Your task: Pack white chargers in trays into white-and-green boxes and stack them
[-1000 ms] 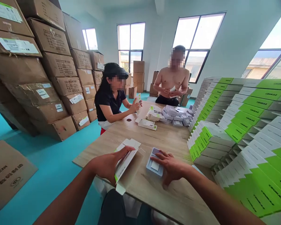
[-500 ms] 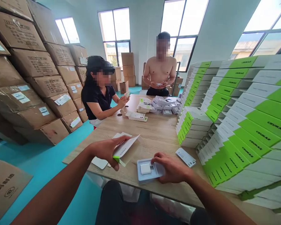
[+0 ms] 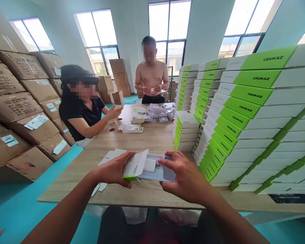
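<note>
My left hand (image 3: 117, 168) is closed round a white and green carton (image 3: 134, 166) with its end flap raised. A pale plastic tray (image 3: 148, 175) sits partly inside the carton's open end. My right hand (image 3: 179, 173) grips the tray's outer end, thumb below and fingers on top. In the tray lies a white charger (image 3: 149, 165), its metal prongs toward my right fingers. Flat white cartons (image 3: 113, 156) lie on the table beside and under my left hand.
Tall stacks of green and white boxes (image 3: 231, 127) line the table's right side. Across the wooden table (image 3: 96, 142) sit a pile of plastic trays (image 3: 160, 113) and more cartons (image 3: 130, 128). Two people handle small items there. Brown shipping boxes (image 3: 27, 101) are stacked at left.
The tray has come up off the table to the carton, and its left end has gone into the opening. The view has swung right, and the small white leaflets are no longer visible.
</note>
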Demonstrator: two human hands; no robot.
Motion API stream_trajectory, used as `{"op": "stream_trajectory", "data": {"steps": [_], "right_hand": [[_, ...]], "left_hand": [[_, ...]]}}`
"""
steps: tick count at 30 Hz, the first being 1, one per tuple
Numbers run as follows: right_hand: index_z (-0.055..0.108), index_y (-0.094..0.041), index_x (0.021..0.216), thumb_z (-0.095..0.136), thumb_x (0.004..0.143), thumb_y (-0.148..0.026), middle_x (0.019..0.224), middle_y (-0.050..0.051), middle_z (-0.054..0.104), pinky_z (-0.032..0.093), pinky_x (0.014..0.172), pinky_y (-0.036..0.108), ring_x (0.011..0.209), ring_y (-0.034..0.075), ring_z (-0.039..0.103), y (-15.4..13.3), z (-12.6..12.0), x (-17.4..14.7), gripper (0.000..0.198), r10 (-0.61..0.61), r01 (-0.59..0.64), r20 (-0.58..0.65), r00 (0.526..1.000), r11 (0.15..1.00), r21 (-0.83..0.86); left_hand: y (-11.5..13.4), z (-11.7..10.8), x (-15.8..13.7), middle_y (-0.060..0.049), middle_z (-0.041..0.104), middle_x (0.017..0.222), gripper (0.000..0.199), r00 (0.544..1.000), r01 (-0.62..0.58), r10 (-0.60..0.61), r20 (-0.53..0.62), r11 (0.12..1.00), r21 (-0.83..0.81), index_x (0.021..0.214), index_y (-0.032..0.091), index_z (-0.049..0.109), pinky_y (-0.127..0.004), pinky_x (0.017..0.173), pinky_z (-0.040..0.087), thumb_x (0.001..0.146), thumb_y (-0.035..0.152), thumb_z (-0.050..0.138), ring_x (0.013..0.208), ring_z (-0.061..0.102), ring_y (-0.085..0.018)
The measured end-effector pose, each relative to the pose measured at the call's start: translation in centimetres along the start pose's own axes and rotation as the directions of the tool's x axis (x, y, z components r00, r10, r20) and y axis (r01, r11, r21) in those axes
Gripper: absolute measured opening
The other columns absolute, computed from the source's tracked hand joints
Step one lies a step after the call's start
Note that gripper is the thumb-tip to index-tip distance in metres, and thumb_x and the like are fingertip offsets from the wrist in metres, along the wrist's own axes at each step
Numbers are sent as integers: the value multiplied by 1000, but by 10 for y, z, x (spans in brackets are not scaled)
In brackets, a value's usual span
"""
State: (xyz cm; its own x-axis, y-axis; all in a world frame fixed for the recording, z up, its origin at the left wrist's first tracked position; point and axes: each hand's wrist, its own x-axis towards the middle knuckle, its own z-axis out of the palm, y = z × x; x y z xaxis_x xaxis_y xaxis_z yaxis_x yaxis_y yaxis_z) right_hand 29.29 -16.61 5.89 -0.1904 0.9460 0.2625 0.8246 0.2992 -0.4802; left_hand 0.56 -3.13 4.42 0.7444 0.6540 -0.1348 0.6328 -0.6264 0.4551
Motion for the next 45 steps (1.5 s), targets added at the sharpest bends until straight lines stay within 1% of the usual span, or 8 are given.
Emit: {"op": "stream_trajectory", "data": {"steps": [6, 12, 17, 21, 27, 36, 41, 45], "right_hand": [[71, -23, 129, 81, 71, -22, 135, 16, 62, 48, 110, 52, 128, 34, 57, -10, 6, 2, 59, -52, 52, 4, 999, 998, 38], [31, -31, 157, 88, 74, -47, 170, 15, 26, 36, 122, 54, 157, 34, 27, -7, 55, 6, 103, -120, 273, -360, 925, 870, 411], [31, -35, 158, 74, 92, -43, 141, 11, 64, 56, 104, 42, 127, 25, 65, 15, 83, -7, 80, -11, 200, -298, 954, 764, 613], [45, -32, 147, 73, 93, -40, 112, 6, 74, 62, 86, 33, 101, 20, 72, 32, 98, -32, 61, 152, 137, -404, 902, 787, 602], [50, -33, 140, 72, 95, -38, 107, 5, 75, 63, 80, 31, 91, 19, 75, 49, 112, -57, 50, 1, 244, -506, 863, 875, 418], [64, -26, 127, 62, 99, -24, 105, 8, 67, 60, 71, 31, 85, 19, 68, 43, 84, -40, 29, -429, 490, -341, 837, 864, 116], [67, -26, 122, 65, 93, -17, 120, 12, 61, 61, 82, 39, 100, 23, 65, 41, 74, -36, 31, -438, 492, -322, 839, 864, 106], [68, -27, 119, 66, 91, -13, 124, 11, 58, 61, 82, 37, 105, 23, 64, 39, 74, -37, 31, -395, 464, -317, 862, 867, 180]], "left_hand": [[8, -1, -4, -17, 44, 158, 116, 1000, 24, -24, 5, 997, 74, 154, 18, 38, -50, 122, 33, 56, 40, 96, 148, 36, -42], [15, 3, -5, -13, 55, 147, 116, 997, -73, 70, -23, 983, -167, 155, 24, 38, -47, 109, 47, 56, 53, 93, 131, 55, -40], [31, 33, 1, -13, 69, 127, 106, 916, -302, 400, -8, 679, -669, 145, 22, 49, -45, 94, 57, 62, 79, 81, 120, 63, -41], [42, 97, -2, -11, 70, 123, 75, 955, -286, 81, -284, 496, -820, 136, 29, 42, -43, 86, 61, 82, 71, 73, 108, 72, -32], [33, 170, -23, -7, 63, 134, 51, 803, -380, -65, -592, 710, -593, 141, 41, 33, -37, 85, 64, 101, 48, 63, 109, 72, -24], [26, 110, -49, -9, 64, 129, 27, 904, -268, 203, -375, 955, -129, 129, 30, 63, -32, 92, 58, 105, 32, 52, 111, 69, -26], [37, 110, -44, -12, 57, 135, 24, 804, -389, 224, -551, 899, -201, 121, 25, 66, -29, 93, 56, 107, 25, 46, 108, 67, -21], [47, 108, -42, -9, 62, 124, 20, 812, -357, 149, -565, 891, -278, 116, 25, 67, -29, 96, 54, 105, 21, 52, 113, 64, -23]]}}
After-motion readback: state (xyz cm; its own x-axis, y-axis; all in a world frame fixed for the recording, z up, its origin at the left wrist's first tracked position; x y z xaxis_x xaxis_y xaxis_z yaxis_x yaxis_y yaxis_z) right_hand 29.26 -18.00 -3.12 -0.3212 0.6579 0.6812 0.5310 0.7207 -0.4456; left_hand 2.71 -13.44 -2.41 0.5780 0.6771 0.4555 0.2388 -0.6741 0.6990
